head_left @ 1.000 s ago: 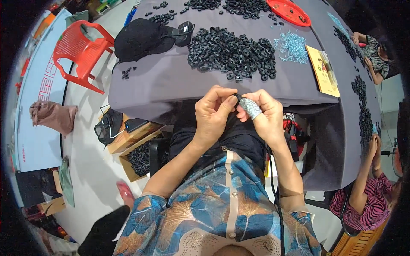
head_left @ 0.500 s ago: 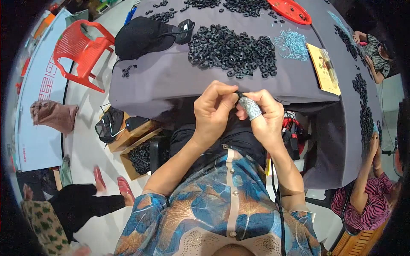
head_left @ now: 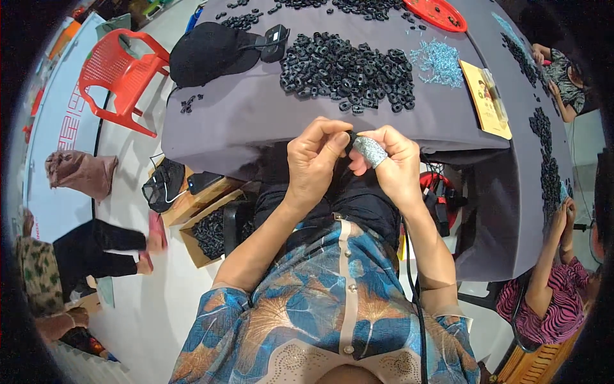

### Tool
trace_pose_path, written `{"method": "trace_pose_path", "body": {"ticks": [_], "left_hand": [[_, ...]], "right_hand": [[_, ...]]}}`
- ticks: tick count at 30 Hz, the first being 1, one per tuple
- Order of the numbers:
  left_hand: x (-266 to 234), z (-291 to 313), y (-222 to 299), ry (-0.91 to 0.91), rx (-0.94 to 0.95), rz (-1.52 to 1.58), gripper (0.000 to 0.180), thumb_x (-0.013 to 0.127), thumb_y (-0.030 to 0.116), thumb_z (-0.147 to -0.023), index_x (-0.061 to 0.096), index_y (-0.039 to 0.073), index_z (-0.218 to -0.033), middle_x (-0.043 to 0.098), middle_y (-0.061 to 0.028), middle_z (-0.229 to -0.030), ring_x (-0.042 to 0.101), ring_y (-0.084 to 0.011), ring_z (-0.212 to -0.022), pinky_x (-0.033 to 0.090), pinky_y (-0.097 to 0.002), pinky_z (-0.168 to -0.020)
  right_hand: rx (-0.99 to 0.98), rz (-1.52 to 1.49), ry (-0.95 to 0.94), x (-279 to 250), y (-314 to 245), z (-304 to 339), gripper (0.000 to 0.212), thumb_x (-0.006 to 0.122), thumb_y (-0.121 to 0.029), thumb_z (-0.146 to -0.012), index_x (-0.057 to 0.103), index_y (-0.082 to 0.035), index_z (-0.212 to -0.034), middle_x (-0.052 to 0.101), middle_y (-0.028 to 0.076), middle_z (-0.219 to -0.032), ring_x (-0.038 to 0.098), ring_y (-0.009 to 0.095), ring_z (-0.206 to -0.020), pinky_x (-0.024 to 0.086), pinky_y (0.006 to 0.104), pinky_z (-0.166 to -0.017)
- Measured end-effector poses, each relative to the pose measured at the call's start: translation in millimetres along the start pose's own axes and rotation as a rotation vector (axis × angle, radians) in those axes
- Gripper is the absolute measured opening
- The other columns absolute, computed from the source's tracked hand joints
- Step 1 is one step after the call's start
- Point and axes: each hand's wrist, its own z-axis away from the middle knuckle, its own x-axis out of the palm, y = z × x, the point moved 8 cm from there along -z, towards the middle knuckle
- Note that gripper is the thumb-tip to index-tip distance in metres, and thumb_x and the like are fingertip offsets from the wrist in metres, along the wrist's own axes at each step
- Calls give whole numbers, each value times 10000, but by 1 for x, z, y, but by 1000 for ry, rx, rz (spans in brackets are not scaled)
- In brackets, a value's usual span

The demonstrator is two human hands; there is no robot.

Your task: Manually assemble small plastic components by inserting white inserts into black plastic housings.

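Both my hands meet over my lap at the table's near edge, pinching a small black plastic part between them. My left hand grips it with thumb and forefinger. My right hand holds its other side, the thumb wrapped in a silvery, glittery cover. Fingers hide most of the part, so its shape cannot be made out. Beyond my hands lies a big heap of small black plastic parts on the grey tablecloth. A scatter of tiny light-blue pieces lies right of the heap.
A black cap and small black box lie left of the heap. Rightward are a yellow booklet and red tray. A red chair and a carton of black parts stand left. Co-workers sit at right; another person walks at left.
My hands stay together on the black part, with the right hand shifted slightly left and its covered thumb turned a little. The person at lower left has stepped further left.
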Motion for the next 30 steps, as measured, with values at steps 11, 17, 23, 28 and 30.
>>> {"method": "trace_pose_path", "body": {"ticks": [11, 17, 23, 28, 30], "left_hand": [[-2, 0, -18, 8, -157, 73, 129, 552, 69, -858, 602, -9, -948, 569, 7, -776, 510, -50, -665, 417, -182, -616], [2, 2, -18, 70, -186, 171, 162, 540, 54, -863, 601, 4, -1005, 565, 15, -762, 520, -33, -656, 436, -170, -607], [5, 1, -27, 7, -350, 392, 205, 551, 34, -843, 574, -7, -1043, 584, -12, -772, 505, -61, -610, 422, -188, -558], [2, -5, -24, -2, -334, 400, 278, 588, 28, -809, 517, -4, -1076, 590, -26, -782, 521, -58, -622, 415, -181, -547], [7, -4, -20, -42, -345, 395, 324, 589, 17, -797, 483, 0, -1102, 587, -33, -776, 518, -58, -616, 408, -176, -534]], "right_hand": [[196, -305, -65, 8, 29, -5, 70, 541, -19, -833, 577, 30, -868, 626, 120, -724, 617, 155, -573, 522, 260, -498], [121, -316, 17, 2, 25, -5, 81, 537, -1, -829, 575, 31, -893, 630, 115, -734, 618, 151, -582, 519, 252, -502], [17, -140, -66, 1, 11, -5, 110, 574, -2, -810, 569, 3, -919, 625, 71, -782, 590, 92, -656, 485, 211, -560], [-86, 28, -127, 3, 2, -4, 292, 660, -21, -734, 562, -40, -1008, 502, -41, -761, 470, 42, -663, 405, 191, -614], [-117, 70, -160, 0, 3, -6, 327, 670, -29, -721, 565, -44, -1031, 473, -43, -749, 442, 47, -644, 386, 189, -599]]}}
